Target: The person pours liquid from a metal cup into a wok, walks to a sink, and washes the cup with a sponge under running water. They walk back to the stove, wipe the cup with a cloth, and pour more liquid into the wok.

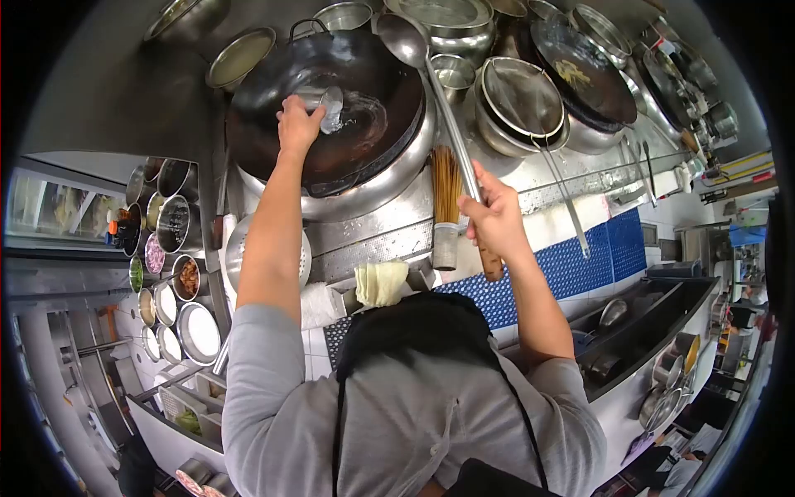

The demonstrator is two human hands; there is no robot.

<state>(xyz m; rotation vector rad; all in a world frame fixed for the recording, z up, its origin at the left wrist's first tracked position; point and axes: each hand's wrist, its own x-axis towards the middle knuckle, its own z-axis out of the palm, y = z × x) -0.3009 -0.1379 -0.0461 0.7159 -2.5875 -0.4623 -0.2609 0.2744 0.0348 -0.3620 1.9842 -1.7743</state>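
Note:
My left hand (299, 124) is closed round a small metal cup (331, 101), tilted over the large dark wok (257, 124). Clear liquid shows at the cup's mouth, and a wet patch lies on the wok's bottom. My right hand (490, 207) grips the long handle of a metal ladle (404, 40) near its wooden end. The ladle's bowl is up by the wok's right rim. Below the handle, a bamboo brush (446, 186) lies on the steel counter, left of my right hand.
Right of the wok, a wire strainer (523, 95) rests on a bowl, with a second wok (571, 74) beyond. Metal tubs of ingredients (189, 277) stand at the left. A folded yellow cloth (381, 283) and blue mat (571, 261) lie near my body.

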